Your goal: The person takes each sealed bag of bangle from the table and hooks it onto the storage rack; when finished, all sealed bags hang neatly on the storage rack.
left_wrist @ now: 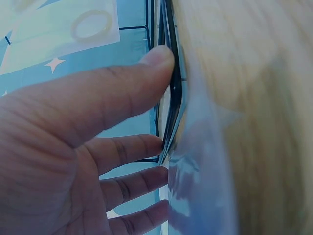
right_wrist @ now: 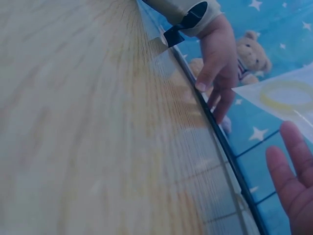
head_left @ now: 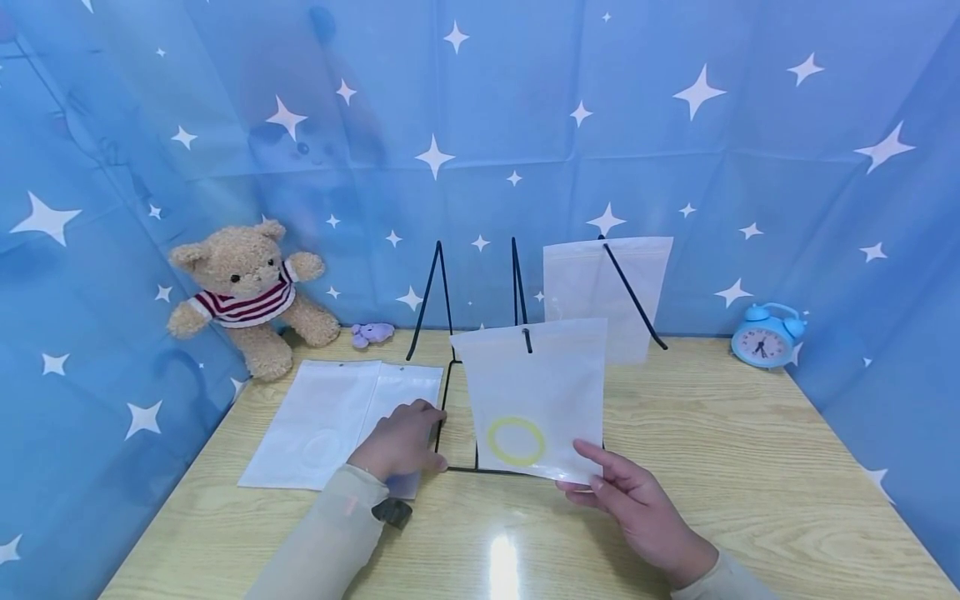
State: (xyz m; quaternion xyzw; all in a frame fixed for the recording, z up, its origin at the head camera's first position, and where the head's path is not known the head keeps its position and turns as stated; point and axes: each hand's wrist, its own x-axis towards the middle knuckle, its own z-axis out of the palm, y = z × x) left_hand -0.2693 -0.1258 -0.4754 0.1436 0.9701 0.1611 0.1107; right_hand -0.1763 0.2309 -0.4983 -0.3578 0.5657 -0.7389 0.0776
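A black wire display rack (head_left: 461,469) stands at the middle of the table, its hooks rising at the back. On its middle hook hangs a white zip pouch with a yellow ring (head_left: 516,441). My left hand (head_left: 401,440) touches the left side of the rack's base; in the left wrist view its thumb (left_wrist: 159,61) and spread fingers meet the black wire. My right hand (head_left: 637,504) is at the hanging pouch's lower right corner, fingers extended; the right wrist view shows two straight fingers (right_wrist: 286,164) beside the pouch. A second white pouch (head_left: 600,287) hangs from the right hook.
White pouches (head_left: 303,425) lie flat at the left, partly under my left hand. A teddy bear (head_left: 251,292) and a small purple toy (head_left: 372,334) sit at the back left. A blue alarm clock (head_left: 763,337) stands at the back right, before a starry blue curtain (head_left: 750,167).
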